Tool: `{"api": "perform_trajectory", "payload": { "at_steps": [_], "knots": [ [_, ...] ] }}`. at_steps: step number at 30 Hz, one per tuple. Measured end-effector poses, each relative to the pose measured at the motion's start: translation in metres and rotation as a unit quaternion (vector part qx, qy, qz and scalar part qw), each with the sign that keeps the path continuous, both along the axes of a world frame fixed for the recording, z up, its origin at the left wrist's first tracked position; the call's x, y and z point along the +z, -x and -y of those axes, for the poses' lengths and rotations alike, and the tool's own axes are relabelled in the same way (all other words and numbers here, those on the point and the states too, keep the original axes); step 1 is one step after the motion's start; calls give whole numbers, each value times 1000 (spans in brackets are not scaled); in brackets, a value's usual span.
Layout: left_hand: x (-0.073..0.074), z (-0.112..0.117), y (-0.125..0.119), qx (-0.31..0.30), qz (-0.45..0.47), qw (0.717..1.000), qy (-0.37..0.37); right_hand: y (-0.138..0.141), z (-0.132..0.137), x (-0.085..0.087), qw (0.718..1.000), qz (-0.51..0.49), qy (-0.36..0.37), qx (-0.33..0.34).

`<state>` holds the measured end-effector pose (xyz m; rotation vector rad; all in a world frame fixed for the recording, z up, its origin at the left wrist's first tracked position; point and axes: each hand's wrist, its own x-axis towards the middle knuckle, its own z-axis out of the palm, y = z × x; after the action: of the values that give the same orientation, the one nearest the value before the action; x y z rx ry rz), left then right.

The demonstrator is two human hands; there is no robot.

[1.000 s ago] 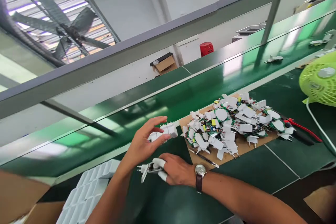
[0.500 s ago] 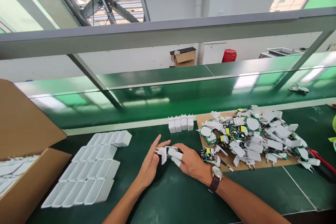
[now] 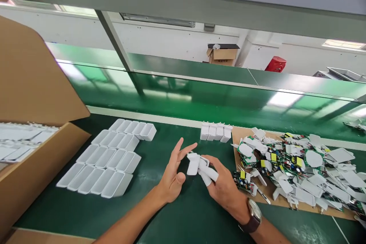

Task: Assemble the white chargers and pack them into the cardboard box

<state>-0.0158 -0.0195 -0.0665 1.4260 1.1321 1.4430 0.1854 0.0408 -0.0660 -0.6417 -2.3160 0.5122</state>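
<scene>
The right hand (image 3: 224, 187) is closed on a white plug piece (image 3: 193, 164), pinching it between the thumb and forefingers, which wear white finger cots (image 3: 208, 175). The piece sits just above and to the left of this hand, lifted off the green desk (image 3: 177, 215). A wristwatch (image 3: 254, 216) is strapped on the wrist behind it.

The left hand (image 3: 174, 173) is open and holds nothing. Its palm is turned toward the right hand, fingers spread and pointing up and away, fingertips right beside the plug piece; whether they touch it I cannot tell.

Just beyond both hands, a short row of white chargers (image 3: 215, 132) stands side by side on the desk. To the right of the right hand lies a cardboard sheet (image 3: 236, 137) carrying a heap of circuit boards and white covers (image 3: 297, 164). Left of the left hand, well apart from it, empty white shells (image 3: 105, 162) lie in neat rows. Further left is an open cardboard box (image 3: 40, 152). Past the chargers runs a glossy green conveyor belt (image 3: 200, 99)
</scene>
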Motion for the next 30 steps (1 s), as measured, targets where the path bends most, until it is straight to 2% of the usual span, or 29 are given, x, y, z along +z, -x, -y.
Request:
{"api": "perform_trajectory", "payload": {
  "at_steps": [3, 6, 12, 15, 16, 18, 19, 20, 22, 24, 25, 27, 30],
  "knots": [
    [1, -1, -1, 8, 3, 1000, -15, -2, 0, 1, 999, 35, 3, 8],
    [-2, -2, -3, 2, -2, 1000, 2, -1, 0, 1, 998, 55, 9, 18],
    [-9, -4, -6, -18, -1, 1000, 25, 1, 1, -2, 999, 24, 23, -22],
    [-9, -6, -7, -33, 3, 999, 29, 1, 2, -8, 1000, 9, 22, -10],
    [-9, -6, -7, -38, 0, 999, 22, 1, 3, -9, 999, -6, 48, -4],
    [-11, -7, -9, -38, -25, 999, -11, 3, 3, -10, 984, -74, 163, -6],
    [-12, -7, -11, -27, -49, 998, -35, 5, 3, -9, 962, -120, 246, -11],
    [-14, -6, -12, -11, -80, 995, -59, 6, 2, -8, 927, -166, 335, -14],
    [-17, -5, -16, 35, -143, 984, -104, 9, 2, -4, 834, -241, 496, -10],
    [-20, -3, -19, 88, -184, 969, -139, 12, 3, 1, 747, -284, 601, 15],
    [-21, -3, -20, 112, -194, 963, -152, 13, 4, 3, 713, -298, 634, 27],
    [-22, -2, -22, 141, -203, 955, -163, 15, 8, 6, 665, -316, 675, 43],
    [-19, -3, -24, 149, -205, 954, -161, 17, 12, 9, 631, -324, 703, 51]
  ]
}}
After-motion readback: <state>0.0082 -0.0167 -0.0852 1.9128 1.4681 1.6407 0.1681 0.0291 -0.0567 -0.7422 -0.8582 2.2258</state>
